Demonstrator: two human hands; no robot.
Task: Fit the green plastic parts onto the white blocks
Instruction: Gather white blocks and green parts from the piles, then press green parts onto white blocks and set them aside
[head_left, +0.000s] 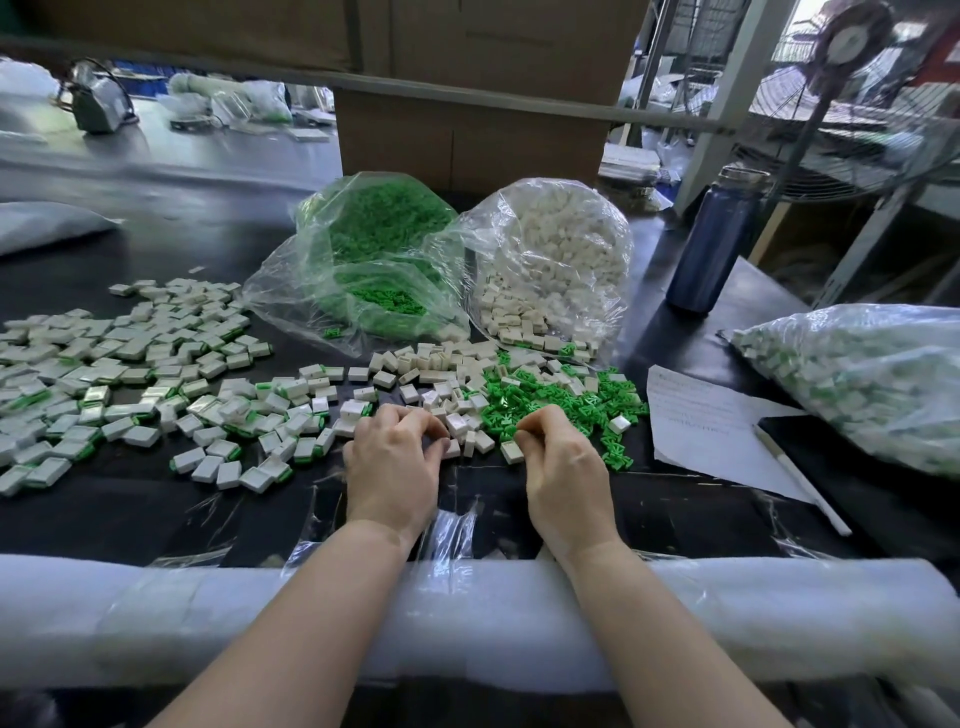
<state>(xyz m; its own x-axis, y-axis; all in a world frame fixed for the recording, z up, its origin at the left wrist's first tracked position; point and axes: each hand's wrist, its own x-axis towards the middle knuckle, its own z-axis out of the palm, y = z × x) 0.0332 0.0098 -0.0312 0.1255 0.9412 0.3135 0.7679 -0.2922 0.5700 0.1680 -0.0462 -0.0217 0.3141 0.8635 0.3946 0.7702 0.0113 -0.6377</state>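
Head view: our left hand (392, 457) curls over loose white blocks (457, 415), grip contents hidden; our right hand (558, 457) pinches a green part (509, 431) by the green pile (561, 400), ready for fitting.

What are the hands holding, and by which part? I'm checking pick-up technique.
The right hand pinches a green plastic part at its edge. The left hand has curled fingers; any hold cannot be told.

No text is showing clearly enough to read. The white paper sheet (711, 415), lying just right of the loose green plastic parts (550, 400), is carrying faint lines of writing, but they are too blurred to make out. The blue bottle (714, 241) behind that sheet is showing no legible label.
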